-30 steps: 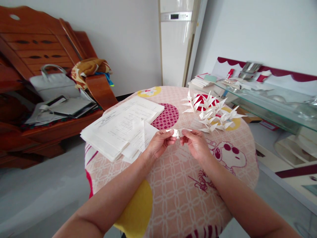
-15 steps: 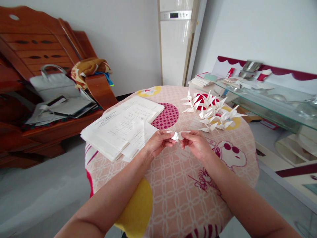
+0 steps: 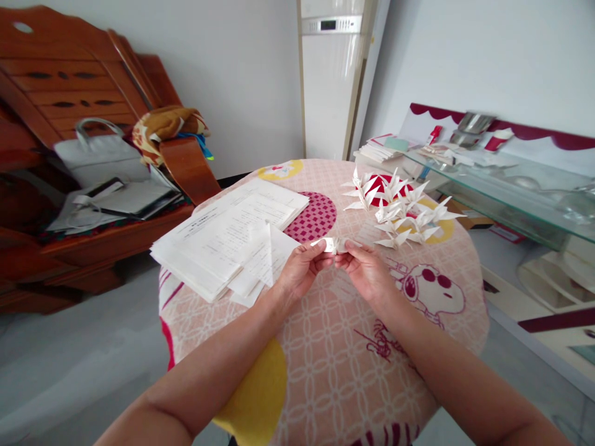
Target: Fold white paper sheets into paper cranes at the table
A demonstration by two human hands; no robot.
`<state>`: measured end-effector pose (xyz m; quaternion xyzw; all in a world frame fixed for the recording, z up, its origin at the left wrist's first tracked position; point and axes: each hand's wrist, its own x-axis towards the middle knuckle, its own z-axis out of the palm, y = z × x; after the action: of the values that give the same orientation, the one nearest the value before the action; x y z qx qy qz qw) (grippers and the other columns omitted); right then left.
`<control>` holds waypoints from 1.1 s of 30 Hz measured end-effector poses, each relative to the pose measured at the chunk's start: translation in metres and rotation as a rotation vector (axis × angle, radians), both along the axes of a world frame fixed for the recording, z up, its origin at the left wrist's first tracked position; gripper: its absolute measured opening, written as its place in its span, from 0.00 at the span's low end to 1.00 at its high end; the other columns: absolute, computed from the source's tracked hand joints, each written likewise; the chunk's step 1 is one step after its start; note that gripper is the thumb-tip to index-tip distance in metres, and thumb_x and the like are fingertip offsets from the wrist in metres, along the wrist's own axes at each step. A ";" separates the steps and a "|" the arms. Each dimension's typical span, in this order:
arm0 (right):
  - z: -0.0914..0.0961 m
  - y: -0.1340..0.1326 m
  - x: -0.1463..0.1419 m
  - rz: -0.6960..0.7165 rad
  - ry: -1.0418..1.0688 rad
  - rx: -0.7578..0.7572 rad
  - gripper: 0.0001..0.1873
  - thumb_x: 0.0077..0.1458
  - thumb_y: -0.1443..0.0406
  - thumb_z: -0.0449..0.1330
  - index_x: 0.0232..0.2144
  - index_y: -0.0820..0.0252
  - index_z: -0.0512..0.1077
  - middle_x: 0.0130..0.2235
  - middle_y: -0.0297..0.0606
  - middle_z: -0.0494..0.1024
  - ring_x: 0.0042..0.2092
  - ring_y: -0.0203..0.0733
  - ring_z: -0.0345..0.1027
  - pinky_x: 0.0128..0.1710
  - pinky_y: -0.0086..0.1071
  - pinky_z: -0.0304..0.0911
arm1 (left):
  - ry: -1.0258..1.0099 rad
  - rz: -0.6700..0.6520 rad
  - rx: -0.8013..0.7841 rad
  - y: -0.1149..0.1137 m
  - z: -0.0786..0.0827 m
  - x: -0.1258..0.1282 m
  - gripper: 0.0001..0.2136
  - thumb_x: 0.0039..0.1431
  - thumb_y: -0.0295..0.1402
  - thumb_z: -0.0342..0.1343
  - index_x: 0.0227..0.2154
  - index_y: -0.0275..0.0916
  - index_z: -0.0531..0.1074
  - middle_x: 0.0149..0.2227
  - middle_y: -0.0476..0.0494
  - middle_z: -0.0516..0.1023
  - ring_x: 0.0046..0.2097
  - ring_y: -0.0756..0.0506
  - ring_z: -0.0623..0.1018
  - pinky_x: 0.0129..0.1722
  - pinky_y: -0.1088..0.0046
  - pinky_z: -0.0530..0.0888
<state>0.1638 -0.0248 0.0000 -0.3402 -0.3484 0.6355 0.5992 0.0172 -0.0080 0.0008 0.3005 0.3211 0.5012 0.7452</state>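
Observation:
Above the middle of a round table with a pink patterned cloth [image 3: 325,347], both my hands pinch one small folded white paper piece [image 3: 333,244]. My left hand [image 3: 303,269] grips its left end with thumb and fingers closed. My right hand [image 3: 367,269] pinches its right end. A cluster of several finished white paper cranes [image 3: 400,210] lies beyond my right hand. A stack of printed white sheets [image 3: 227,238] lies to the left of my left hand, with a folded sheet on top.
A wooden bench [image 3: 69,186] at left carries a grey bag [image 3: 100,155], papers and a folded blanket. A tall white air conditioner [image 3: 332,80] stands behind the table. A glass shelf [image 3: 511,186] with cups and clutter runs along the right.
My hands have drawn slightly closer together on the paper piece and turned it a little. Everything on the table stays where it was.

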 end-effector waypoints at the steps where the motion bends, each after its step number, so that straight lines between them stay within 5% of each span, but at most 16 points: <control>1: 0.000 0.000 -0.001 -0.001 0.009 -0.002 0.08 0.47 0.59 0.69 0.25 0.57 0.78 0.26 0.34 0.80 0.27 0.37 0.72 0.30 0.31 0.71 | -0.014 0.008 0.001 -0.001 0.000 0.001 0.08 0.51 0.34 0.68 0.31 0.34 0.79 0.30 0.47 0.82 0.29 0.53 0.79 0.31 0.81 0.75; 25: -0.004 0.002 -0.004 -0.005 0.201 -0.001 0.05 0.49 0.64 0.70 0.26 0.60 0.79 0.27 0.34 0.82 0.29 0.35 0.75 0.32 0.26 0.73 | -0.233 0.100 -0.043 -0.006 0.000 0.015 0.04 0.53 0.28 0.66 0.30 0.32 0.78 0.29 0.48 0.81 0.28 0.55 0.78 0.30 0.85 0.76; 33: 0.000 0.001 0.001 0.046 0.121 -0.006 0.07 0.48 0.63 0.70 0.25 0.61 0.80 0.24 0.35 0.81 0.25 0.34 0.74 0.27 0.25 0.71 | -0.062 0.036 0.041 -0.005 0.002 0.005 0.10 0.48 0.34 0.69 0.29 0.32 0.79 0.27 0.45 0.81 0.27 0.53 0.77 0.27 0.82 0.74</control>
<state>0.1653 -0.0243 0.0003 -0.2948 -0.3174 0.6694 0.6035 0.0227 -0.0129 0.0032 0.2941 0.2929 0.5302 0.7394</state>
